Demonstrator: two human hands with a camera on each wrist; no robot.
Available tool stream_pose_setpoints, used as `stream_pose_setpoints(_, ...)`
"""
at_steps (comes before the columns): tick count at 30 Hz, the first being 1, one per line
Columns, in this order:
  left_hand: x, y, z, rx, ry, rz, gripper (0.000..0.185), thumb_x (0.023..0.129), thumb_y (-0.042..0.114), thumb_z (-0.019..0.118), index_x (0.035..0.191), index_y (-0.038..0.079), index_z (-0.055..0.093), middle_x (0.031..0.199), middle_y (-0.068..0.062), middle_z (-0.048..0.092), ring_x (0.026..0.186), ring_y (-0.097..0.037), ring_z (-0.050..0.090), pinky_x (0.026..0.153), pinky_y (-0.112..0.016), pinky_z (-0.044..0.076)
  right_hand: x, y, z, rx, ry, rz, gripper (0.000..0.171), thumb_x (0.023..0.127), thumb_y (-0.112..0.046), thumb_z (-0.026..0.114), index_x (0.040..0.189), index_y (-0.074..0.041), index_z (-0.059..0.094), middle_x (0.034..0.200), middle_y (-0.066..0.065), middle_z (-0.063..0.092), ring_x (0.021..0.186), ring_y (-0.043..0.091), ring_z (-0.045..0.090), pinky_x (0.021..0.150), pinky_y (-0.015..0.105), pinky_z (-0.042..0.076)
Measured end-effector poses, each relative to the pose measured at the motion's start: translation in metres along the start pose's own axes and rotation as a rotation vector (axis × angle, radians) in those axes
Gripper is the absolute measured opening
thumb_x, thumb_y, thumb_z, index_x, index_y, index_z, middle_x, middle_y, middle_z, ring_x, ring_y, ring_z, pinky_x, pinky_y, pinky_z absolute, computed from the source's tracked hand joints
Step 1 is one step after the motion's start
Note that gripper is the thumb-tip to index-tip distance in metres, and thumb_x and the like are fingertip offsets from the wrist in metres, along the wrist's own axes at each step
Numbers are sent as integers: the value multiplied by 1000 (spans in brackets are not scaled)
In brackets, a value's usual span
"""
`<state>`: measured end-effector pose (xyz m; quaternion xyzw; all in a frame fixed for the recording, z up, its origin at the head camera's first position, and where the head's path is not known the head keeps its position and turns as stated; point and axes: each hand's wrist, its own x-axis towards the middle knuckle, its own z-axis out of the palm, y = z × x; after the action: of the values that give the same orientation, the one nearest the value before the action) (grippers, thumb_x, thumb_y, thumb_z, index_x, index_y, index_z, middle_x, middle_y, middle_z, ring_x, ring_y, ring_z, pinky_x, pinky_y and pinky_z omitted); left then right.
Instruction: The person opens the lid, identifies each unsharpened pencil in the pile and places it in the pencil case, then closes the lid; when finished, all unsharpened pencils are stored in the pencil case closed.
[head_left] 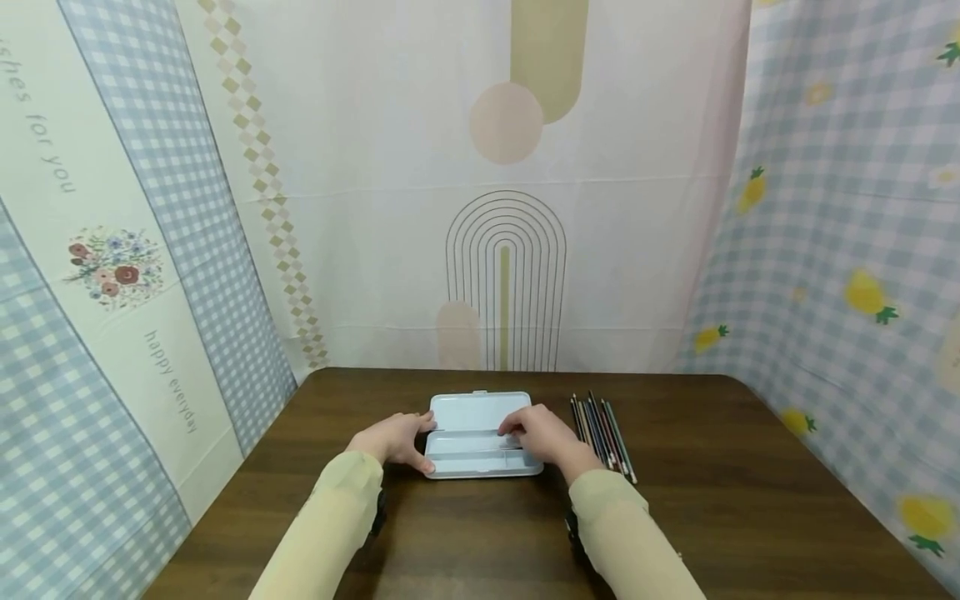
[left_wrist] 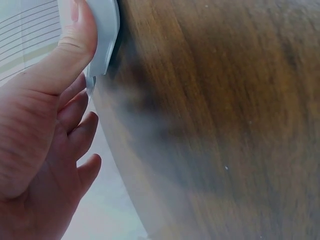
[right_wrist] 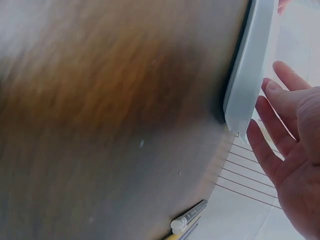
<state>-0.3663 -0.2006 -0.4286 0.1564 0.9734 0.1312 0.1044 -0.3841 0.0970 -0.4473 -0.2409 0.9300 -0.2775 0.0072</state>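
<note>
A pale blue-white pencil case (head_left: 472, 412) lies unfolded on the dark wooden table, its lid flat toward the back and its divided tray in front. At its left end my left hand (head_left: 392, 439) holds the case, the thumb on the front corner and a finger by the lid. In the left wrist view that thumb lies over the case's edge (left_wrist: 107, 37). Over the right part of the tray hovers my right hand (head_left: 542, 432), fingers bent down toward a compartment. The right wrist view shows its fingers (right_wrist: 272, 130) spread beside the case wall (right_wrist: 247, 85), with nothing visible between them.
Several colored pencils (head_left: 600, 433) lie in a loose bundle right of the case, beside my right forearm. Part of them shows low in the right wrist view. A patterned cloth (head_left: 375, 250) hangs behind the table's back edge, with checked cloths on both sides.
</note>
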Motion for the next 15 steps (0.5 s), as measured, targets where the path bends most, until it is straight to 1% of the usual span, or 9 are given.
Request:
stream_pose_setpoints(4, -2, 4, -4, 15, 1, -2, 88, 84, 41, 92, 158, 12, 55, 169, -8, 42, 154, -45, 35, 122, -61, 33, 2, 1, -2, 9, 12, 31, 27, 102, 2, 67, 106, -18, 84, 109, -2, 76, 104, 20, 66, 104, 49, 55)
stream_pose_setpoints(9, -2, 6, -6, 10, -3, 3, 90, 83, 42, 93, 158, 10, 55, 169, -7, 42, 154, -42, 37, 123, -58, 34, 2, 1, -3, 12, 12, 44, 26, 102, 2, 67, 106, -17, 84, 109, -1, 76, 104, 21, 65, 104, 50, 55)
stream_pose_setpoints(15, -2, 6, -2, -5, -14, -7, 92, 82, 41, 93, 159, 9, 54, 169, -8, 42, 154, -37, 39, 123, -54, 35, 2, 0, -3, 13, -1, 45, 25, 102, 2, 67, 106, -16, 84, 110, 0, 76, 105, 21, 66, 103, 50, 55)
